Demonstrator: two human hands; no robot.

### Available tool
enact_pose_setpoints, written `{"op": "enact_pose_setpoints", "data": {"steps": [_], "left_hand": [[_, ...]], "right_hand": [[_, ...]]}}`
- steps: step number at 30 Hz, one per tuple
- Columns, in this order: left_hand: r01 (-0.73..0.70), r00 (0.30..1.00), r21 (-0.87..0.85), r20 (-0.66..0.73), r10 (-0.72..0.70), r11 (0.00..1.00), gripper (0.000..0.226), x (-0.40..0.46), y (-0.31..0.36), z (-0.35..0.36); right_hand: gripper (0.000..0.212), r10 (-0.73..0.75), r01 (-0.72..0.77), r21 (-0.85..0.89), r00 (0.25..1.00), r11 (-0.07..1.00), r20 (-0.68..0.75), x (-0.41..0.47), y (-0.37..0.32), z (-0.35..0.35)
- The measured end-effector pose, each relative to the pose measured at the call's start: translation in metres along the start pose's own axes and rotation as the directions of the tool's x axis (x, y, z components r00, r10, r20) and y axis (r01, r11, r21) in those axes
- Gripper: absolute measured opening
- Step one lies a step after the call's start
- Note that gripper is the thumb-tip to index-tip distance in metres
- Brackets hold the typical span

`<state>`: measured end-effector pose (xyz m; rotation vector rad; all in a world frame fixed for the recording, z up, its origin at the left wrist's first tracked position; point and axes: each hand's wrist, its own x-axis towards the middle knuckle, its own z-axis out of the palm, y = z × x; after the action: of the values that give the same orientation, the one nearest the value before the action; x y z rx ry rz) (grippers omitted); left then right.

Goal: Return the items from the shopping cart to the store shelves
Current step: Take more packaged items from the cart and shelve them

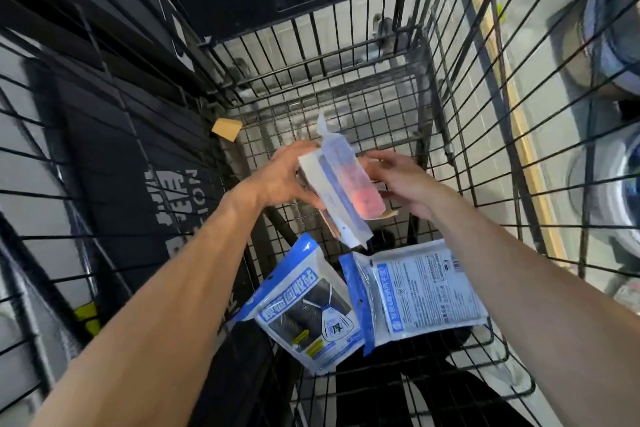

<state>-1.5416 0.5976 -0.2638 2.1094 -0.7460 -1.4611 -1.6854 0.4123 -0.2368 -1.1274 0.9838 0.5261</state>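
Both forearms fill the bottom of the view, bare, reaching forward and down into the shopping cart. Its black wire walls rise on every side of me, and a black plastic flap printed with round white safety pictograms hangs at the far end. Through the mesh I see pale floor tiles and a yellow strip on the right; everything beyond the left wall is dark and blurred.

Down on the wire floor, close to me, lie two flat packets. On the right lies the white packet, the bigger of the two, back side up with small blue print and a blue edge along its left. Just beside it on the left, the blue-and-white packet lies tilted, its front showing a dark rolled product and a small tied-bag drawing. Their edges overlap or touch near the middle; I cannot tell which.

Above them, held clear of the cart floor, is a clear plastic pouch with something pink-orange inside, together with a thin white card or packet against its left side. My left hand is closed around that bundle from the left, fingers wrapped under it. My right hand is half open, fingertips touching the pouch's right side, not clearly gripping.

A small tan cardboard scrap sits at the far left corner of the cart.
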Motion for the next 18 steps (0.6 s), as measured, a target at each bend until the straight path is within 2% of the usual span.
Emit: {"op": "enact_pose_setpoints", "data": {"steps": [2, 3, 5, 8, 11, 14, 16, 18], "left_hand": [[-0.012, 0.998, -0.031, -0.054, 0.011, 0.999, 0.028, -0.015, 0.017, 0.002], [-0.019, 0.997, -0.048, -0.069, 0.015, 0.999, 0.014, -0.020, 0.021, 0.004], [-0.065, 0.995, -0.004, -0.070, 0.064, 0.998, 0.018, -0.028, 0.026, 0.006], [-0.058, 0.998, -0.136, 0.011, 0.060, 0.989, 0.029, -0.043, 0.042, -0.002], [-0.128, 0.991, -0.118, 0.022, 0.131, 0.985, 0.035, -0.061, 0.063, -0.014], [-0.157, 0.987, -0.073, 0.011, 0.158, 0.985, 0.023, -0.079, 0.080, -0.032], [-0.141, 0.990, -0.005, -0.010, 0.141, 0.990, 0.029, -0.090, 0.086, -0.048], [-0.096, 0.994, 0.035, -0.057, 0.098, 0.995, 0.032, -0.105, 0.090, -0.064]], "right_hand": [[0.093, 0.010, -0.002, -0.088, 0.996, 0.996, 0.089, -0.001, -0.004, 0.005], [0.083, 0.023, -0.008, -0.115, 0.992, 0.993, 0.128, -0.001, -0.004, 0.006], [0.075, 0.045, -0.020, -0.148, 0.984, 0.989, 0.173, -0.004, -0.008, 0.005], [0.081, 0.051, -0.025, -0.152, 0.984, 0.988, 0.173, -0.012, -0.011, -0.004], [0.065, 0.043, -0.044, 0.004, 0.983, 0.999, 0.179, -0.025, -0.009, -0.013], [0.054, 0.004, -0.039, 0.135, 0.969, 0.990, 0.245, -0.044, -0.009, -0.021], [0.037, -0.027, -0.030, 0.225, 0.969, 0.974, 0.244, -0.058, -0.014, -0.023], [0.024, -0.077, 0.015, 0.320, 0.981, 0.947, 0.181, -0.074, -0.021, -0.025]]}}
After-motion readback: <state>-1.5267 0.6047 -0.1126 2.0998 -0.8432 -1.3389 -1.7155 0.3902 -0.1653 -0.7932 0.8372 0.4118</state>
